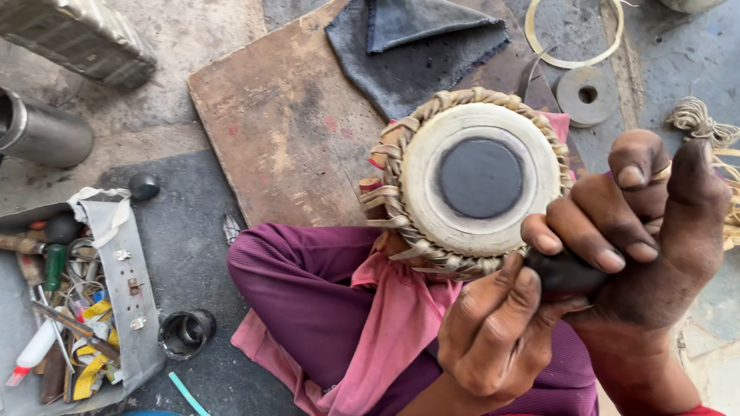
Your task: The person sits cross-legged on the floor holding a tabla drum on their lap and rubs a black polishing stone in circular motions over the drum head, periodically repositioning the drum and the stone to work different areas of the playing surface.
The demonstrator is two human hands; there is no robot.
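**Drum Head Up, Dark Stone in Both Hands**

At far left we see a tool tray [127, 308]. The drum [470, 181] rests in our lap on pink cloth [385, 323], axis upright, its pale skin with a black centre facing us, braided strap around the rim. Left hand [493, 331] and right hand [655, 223] clamp fingers on a dark stone [563, 273].
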